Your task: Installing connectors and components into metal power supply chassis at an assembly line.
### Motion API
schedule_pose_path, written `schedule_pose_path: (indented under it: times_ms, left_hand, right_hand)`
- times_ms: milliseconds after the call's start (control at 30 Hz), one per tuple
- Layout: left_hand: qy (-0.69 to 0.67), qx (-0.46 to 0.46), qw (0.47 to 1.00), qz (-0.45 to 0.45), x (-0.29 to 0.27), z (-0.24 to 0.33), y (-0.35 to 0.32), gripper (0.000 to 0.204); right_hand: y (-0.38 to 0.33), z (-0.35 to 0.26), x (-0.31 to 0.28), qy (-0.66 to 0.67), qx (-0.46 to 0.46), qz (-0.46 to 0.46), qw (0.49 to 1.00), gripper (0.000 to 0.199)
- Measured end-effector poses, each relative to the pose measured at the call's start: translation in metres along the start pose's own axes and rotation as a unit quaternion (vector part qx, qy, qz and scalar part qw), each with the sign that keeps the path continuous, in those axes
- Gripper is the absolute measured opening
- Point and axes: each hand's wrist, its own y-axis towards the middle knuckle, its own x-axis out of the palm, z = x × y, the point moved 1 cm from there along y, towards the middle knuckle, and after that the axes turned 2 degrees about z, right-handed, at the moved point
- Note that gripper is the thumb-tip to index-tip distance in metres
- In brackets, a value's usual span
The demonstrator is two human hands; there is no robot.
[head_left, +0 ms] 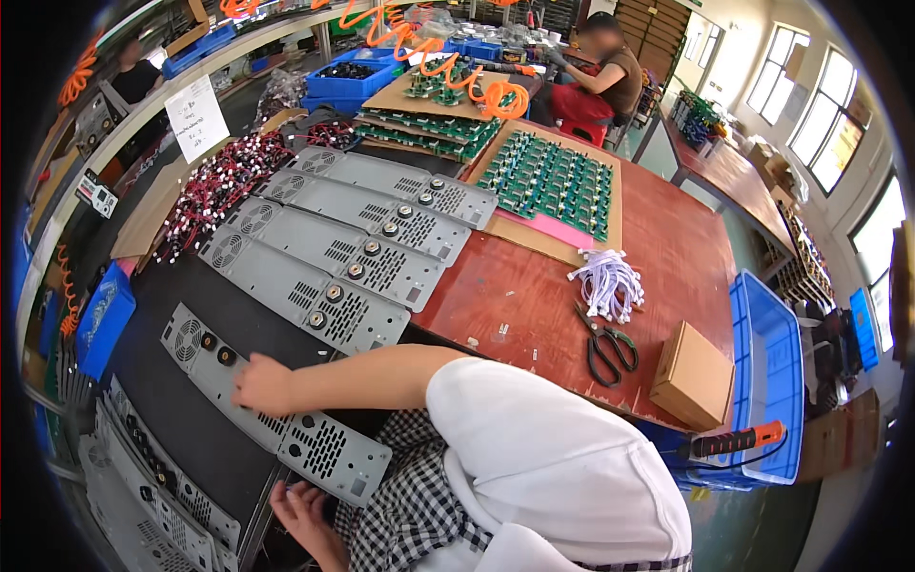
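A long grey metal panel (329, 456) lies slantwise on the dark bench mat, with a round fan grille at its far end and rows of slots at its near end. Two black round fittings (226, 356) sit on it close to the grille. My right hand (263, 385) reaches across and rests over the middle of this panel with its fingers curled closed; anything inside them is hidden. Beside the panel's near end, my left hand (303, 515) has its fingers bent and apart, with nothing seen in them.
Similar panels (300, 229) with brass-coloured fittings lie beyond; more stand stacked (157, 486) at left. Red-black wires (224, 186), green circuit boards (548, 181), white cables (610, 284), scissors (607, 351), a carton (693, 377) and a blue crate (767, 372) surround them. A co-worker (610, 76) sits far back.
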Motion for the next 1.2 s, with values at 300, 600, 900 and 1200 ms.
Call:
schedule_pose_path:
  times_ms: [300,600,900,1200]
  left_hand:
    - [0.185,0.346,0.912,-0.118,0.005,0.042,0.013,0.018]
    - [0.003,0.189,0.981,-0.041,0.015,0.030,0.022,0.016]
    - [0.102,0.142,0.985,0.006,0.005,0.009,-0.006,0.028]
    - [-0.389,0.020,0.907,-0.161,-0.006,-0.003,0.033,0.033]
  right_hand:
    - [-0.064,-0.061,-0.033,0.719,0.090,-0.136,0.676,0.041]
    - [-0.068,-0.074,-0.041,0.619,0.245,0.003,0.746,0.018]
    - [-0.054,-0.107,-0.065,0.351,-0.168,0.200,0.899,0.023]
    - [-0.041,-0.067,-0.066,0.389,-0.055,-0.050,0.918,0.040]
